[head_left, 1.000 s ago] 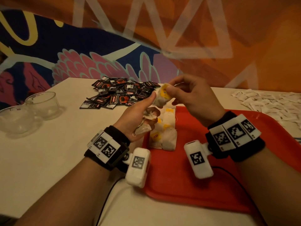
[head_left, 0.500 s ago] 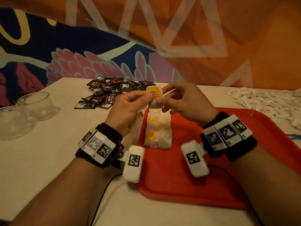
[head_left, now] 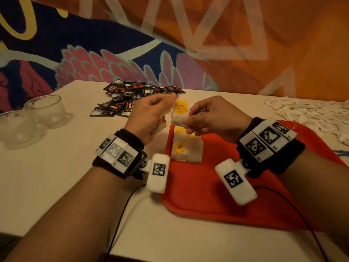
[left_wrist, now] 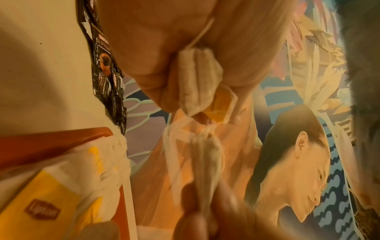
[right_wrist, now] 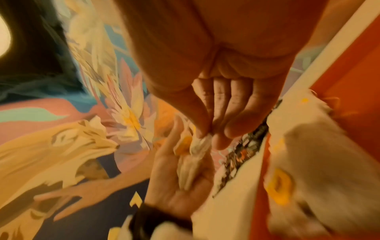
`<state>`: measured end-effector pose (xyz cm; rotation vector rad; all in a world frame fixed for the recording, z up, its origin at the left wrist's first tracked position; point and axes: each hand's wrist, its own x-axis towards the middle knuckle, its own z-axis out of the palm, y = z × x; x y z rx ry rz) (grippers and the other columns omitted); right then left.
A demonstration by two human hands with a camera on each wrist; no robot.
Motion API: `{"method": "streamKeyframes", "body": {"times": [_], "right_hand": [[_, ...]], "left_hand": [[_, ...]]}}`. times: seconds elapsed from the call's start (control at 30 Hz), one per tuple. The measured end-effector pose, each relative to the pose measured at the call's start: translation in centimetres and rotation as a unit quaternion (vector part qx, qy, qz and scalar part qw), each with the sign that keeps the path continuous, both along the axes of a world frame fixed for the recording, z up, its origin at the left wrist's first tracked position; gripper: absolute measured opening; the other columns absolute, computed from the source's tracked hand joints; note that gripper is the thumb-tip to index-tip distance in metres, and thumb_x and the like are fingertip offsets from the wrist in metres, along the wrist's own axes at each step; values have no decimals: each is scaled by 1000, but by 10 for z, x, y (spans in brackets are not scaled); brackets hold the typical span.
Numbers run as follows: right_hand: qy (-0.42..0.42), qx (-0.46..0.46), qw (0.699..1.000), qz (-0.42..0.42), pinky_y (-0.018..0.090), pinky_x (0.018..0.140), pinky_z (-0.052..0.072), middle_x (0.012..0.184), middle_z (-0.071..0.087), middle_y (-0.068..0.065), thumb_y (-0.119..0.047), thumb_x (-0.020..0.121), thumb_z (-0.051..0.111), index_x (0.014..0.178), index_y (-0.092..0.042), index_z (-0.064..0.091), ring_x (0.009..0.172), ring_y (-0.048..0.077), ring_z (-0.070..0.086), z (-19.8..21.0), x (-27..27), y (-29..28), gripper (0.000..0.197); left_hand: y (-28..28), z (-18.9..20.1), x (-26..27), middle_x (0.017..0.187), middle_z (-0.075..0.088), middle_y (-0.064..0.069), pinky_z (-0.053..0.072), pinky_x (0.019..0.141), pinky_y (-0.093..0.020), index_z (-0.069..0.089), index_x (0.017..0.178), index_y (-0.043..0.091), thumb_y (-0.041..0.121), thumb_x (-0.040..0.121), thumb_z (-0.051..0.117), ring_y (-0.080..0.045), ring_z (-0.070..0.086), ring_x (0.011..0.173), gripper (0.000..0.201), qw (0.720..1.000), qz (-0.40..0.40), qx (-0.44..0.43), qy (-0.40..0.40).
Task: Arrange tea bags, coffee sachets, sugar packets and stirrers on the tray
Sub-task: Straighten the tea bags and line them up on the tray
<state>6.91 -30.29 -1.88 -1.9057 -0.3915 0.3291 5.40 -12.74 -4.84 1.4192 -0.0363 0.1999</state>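
A red tray [head_left: 207, 188] lies on the white table. Several tea bags [head_left: 187, 150] with yellow tags lie in rows at its left end. Above them my right hand [head_left: 187, 121] pinches the lower end of one tea bag [head_left: 179, 112], whose yellow tag faces me. My left hand [head_left: 166, 110] is beside it and holds a small bunch of tea bags [left_wrist: 197, 81] curled in its palm. In the right wrist view my fingertips [right_wrist: 202, 129] pinch the bag [right_wrist: 200, 144] just above the left palm's bunch [right_wrist: 188, 170].
A pile of black coffee sachets [head_left: 132, 95] lies at the back of the table. White sugar packets [head_left: 311, 114] are spread at the right. Two glass bowls [head_left: 45, 110] stand at the left. Thin blue items [head_left: 341, 153] show past the tray's right edge.
The right hand's pinch has moved from the tag end to the bag's lower end. The bag now hangs apart from the left hand's bunch, and both hands have dropped slightly.
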Motion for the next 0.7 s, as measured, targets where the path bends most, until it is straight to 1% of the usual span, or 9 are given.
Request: {"method": "streamKeyframes", "body": {"times": [0.07,0.1,0.17,0.23,0.33,0.4,0.5,0.6,0.7], "right_hand": [[42,-26,999,11,29,62,57,73,70,16,-4,86,72,82,-5,62,66,21,70,-8,-9,0,11],[65,-41,997,16,29,61,56,73,70,17,-3,86,71,83,-4,61,65,22,68,-13,-14,-1,11],[104,-68,992,23,30,61,56,73,69,19,-1,88,69,85,-4,58,65,24,67,-23,-22,-2,12],[126,-96,987,21,29,61,57,73,70,18,0,88,69,86,-4,57,69,25,69,-31,-26,-2,12],[139,-125,982,22,30,62,58,67,71,16,0,88,69,84,-3,59,74,27,71,-40,-31,-1,11],[144,-133,980,24,31,64,58,66,70,15,0,87,69,82,-3,59,76,29,71,-44,-35,1,13],[148,-145,978,25,29,62,58,68,70,15,0,88,69,83,-4,58,75,27,72,-46,-38,5,13],[145,-159,976,30,30,64,58,68,71,15,-1,88,69,86,-6,57,73,26,71,-45,-38,8,13],[138,-174,974,33,31,62,58,65,71,13,-2,89,69,87,-8,52,69,26,71,-42,-38,11,18]], "left_hand": [[4,0,2,59,54,9,30,36,-17,70,100,10,26,96,63,-8,33,49,18,1000,12,-26,13],[6,0,3,57,54,10,27,35,-17,69,99,10,26,96,63,-9,30,50,18,999,18,-36,18],[9,0,5,57,56,10,27,34,-16,69,96,11,24,97,62,-8,32,50,15,998,26,-54,25],[11,-2,7,59,56,9,28,34,-16,69,93,10,22,97,63,-5,36,47,14,997,32,-64,31],[10,-3,8,60,54,8,27,34,-17,70,91,10,21,97,63,-5,36,47,14,996,37,-68,35],[10,-4,8,59,55,9,29,36,-16,70,92,10,21,97,63,-3,38,47,13,997,44,-55,35],[11,-5,8,57,56,12,30,37,-16,71,94,10,21,96,64,-3,39,48,13,997,46,-39,37],[12,-5,8,56,58,14,31,40,-17,71,97,12,24,96,64,-5,39,52,14,997,49,-28,47],[11,-4,7,53,59,15,32,42,-18,71,100,12,24,96,64,-4,41,53,15,997,52,-24,52]]}}
